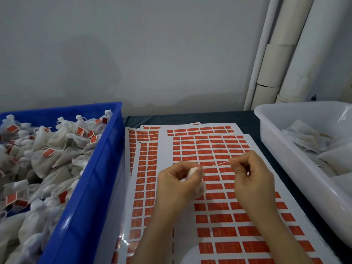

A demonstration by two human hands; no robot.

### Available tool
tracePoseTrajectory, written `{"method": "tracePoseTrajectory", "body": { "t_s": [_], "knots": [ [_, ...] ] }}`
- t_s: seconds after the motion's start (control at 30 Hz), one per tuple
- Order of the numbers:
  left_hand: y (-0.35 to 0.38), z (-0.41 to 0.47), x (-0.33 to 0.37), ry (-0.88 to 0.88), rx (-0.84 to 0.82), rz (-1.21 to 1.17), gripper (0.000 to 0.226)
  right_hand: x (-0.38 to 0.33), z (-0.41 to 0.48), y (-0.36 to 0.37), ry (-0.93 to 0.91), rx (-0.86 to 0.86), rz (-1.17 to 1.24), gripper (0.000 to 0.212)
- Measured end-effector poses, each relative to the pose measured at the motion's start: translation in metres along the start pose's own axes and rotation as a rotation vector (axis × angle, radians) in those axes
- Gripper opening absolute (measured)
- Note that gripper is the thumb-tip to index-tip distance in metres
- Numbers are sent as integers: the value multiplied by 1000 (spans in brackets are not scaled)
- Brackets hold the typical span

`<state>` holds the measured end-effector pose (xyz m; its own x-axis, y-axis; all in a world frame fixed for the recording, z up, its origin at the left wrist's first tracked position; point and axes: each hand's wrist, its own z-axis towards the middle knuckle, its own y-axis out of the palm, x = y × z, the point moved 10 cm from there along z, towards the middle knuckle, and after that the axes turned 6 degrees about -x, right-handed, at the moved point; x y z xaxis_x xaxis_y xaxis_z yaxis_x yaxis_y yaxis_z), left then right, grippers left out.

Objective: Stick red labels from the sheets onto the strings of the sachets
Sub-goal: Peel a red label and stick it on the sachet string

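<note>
Head view, left hand [178, 182] clenched round sachet [201, 187], right hand [252, 180] fingers [237, 163] pinching taut string [221, 163]

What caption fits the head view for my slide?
Left grip holds a sachet while right grip pinches its string taut over red label sheets.

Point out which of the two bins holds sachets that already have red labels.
The blue bin on the left: red labels hang from many of its sachets. The white bin on the right shows only plain sachets, no red.
</note>
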<state>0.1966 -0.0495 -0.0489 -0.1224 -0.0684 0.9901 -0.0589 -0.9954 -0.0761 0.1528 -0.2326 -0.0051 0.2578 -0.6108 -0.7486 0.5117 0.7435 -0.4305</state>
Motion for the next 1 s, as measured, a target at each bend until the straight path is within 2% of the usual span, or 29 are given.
{"method": "tracePoseTrajectory", "body": {
  "t_s": [0.07, 0.17, 0.23, 0.3, 0.37, 0.4, 0.57, 0.67, 0.77, 0.83, 0.87, 1.0],
  "knots": [
    [4, -1, -3, -9, -53, 4, 17, 8, 2, 0, 83, -18, 99, 8],
    [8, -1, -4, 34, -87, 138, 23, 14, 1, 5, 163, -46, 203, 20],
    [11, 2, 2, 114, -105, 268, 22, 8, -1, 11, 144, -82, 222, 22],
    [11, 3, 8, 220, -49, 504, 32, 0, -3, 16, 91, -123, 232, 19],
    [8, -2, 13, 241, 29, 610, 21, -7, -7, 23, 39, -173, 247, 17],
    [5, -2, 10, 194, 47, 573, 17, -10, -9, 26, 13, -198, 246, 16],
    [4, 5, -30, -346, -45, -120, 26, -27, -15, 40, -122, -324, 187, 5],
    [6, -1, -48, -519, -79, -417, 36, -33, -19, 45, -184, -368, 152, 9],
    [21, -19, -64, -745, -212, -691, 40, -39, -23, 51, -225, -409, 168, 13],
    [21, -23, -66, -803, -225, -700, 42, -41, -27, 56, -254, -452, 168, 16],
    [17, -19, -68, -784, -206, -629, 42, -41, -28, 60, -259, -483, 160, 18],
    [-4, -5, -61, -576, -93, -230, 33, -36, -34, 73, -249, -610, 122, 26]
  ]
}}
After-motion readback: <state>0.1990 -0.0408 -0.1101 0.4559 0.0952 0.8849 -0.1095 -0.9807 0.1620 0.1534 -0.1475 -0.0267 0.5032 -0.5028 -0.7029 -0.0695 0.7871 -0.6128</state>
